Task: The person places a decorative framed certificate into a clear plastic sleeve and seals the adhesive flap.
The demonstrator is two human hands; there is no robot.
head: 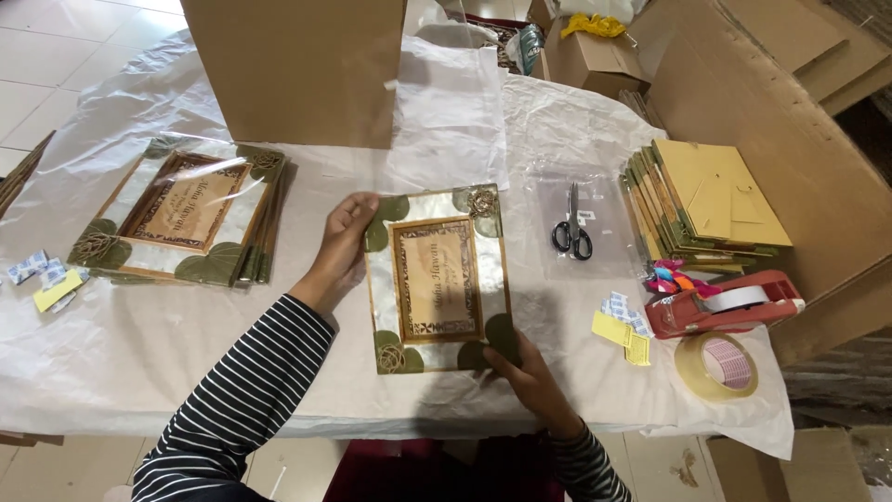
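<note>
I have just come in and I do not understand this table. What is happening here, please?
A person in striped sleeves holds a decorated picture frame over a table covered with white sheeting. The left hand grips its upper left corner, the right hand its lower right corner. To the left lies a stack of similar frames. To the right are scissors, a pile of yellow frame backs, a red tape dispenser and a tape roll.

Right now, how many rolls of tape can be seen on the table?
2: one in the red dispenser at the table's right edge, one loose roll just in front of it. Others may be hidden.
</note>
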